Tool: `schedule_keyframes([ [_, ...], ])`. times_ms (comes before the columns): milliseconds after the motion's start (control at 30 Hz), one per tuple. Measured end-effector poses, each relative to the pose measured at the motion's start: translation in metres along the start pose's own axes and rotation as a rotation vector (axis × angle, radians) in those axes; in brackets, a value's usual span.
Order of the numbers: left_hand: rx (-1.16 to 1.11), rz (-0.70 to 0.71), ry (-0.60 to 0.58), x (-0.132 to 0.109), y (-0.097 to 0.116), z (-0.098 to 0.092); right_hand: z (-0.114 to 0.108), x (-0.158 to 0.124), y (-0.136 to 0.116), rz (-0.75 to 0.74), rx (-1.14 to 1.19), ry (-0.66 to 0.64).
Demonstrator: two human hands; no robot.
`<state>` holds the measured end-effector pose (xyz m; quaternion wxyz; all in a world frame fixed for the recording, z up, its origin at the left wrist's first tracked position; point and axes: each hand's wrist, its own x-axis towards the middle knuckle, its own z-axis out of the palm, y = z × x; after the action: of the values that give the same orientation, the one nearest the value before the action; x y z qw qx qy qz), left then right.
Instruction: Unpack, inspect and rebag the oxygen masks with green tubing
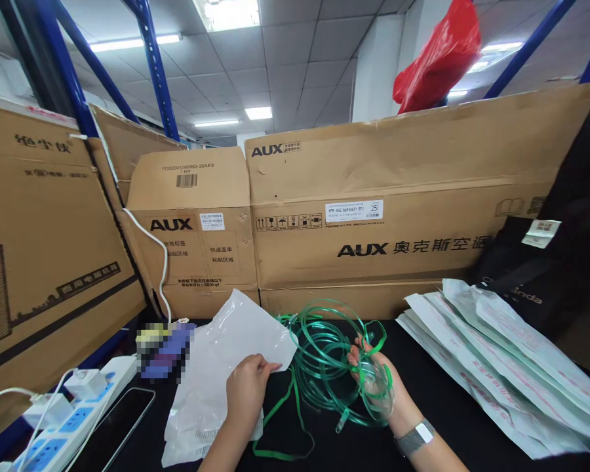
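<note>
My left hand [248,387] pinches the right corner of a white plastic pouch [211,360], which lies tilted over the dark table. In my right hand [381,373] is a clear oxygen mask [375,385] with a green edge and strap; my fingers curl around it from behind. Coiled green tubing [319,354] runs beside the mask, between my two hands, with a clear connector [342,419] at its lower end. A green elastic band [280,452] loops down onto the table near my left hand.
Sealed pouches [501,367] lie stacked at the right. A power strip [73,419] with plugged-in chargers and a phone [113,429] are at the left. Cardboard panels [403,262] wall the back; a black cloth bag [511,262] hangs at the right.
</note>
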<state>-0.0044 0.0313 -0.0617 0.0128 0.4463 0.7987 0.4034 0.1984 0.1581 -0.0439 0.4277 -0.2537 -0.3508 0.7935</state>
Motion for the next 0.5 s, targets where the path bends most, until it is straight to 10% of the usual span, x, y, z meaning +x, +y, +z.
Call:
schedule_keyframes([
  [500, -0.523, -0.080, 0.236, 0.011, -0.005, 0.006, 0.025, -0.018, 0.043, -0.089, -0.198, -0.036],
])
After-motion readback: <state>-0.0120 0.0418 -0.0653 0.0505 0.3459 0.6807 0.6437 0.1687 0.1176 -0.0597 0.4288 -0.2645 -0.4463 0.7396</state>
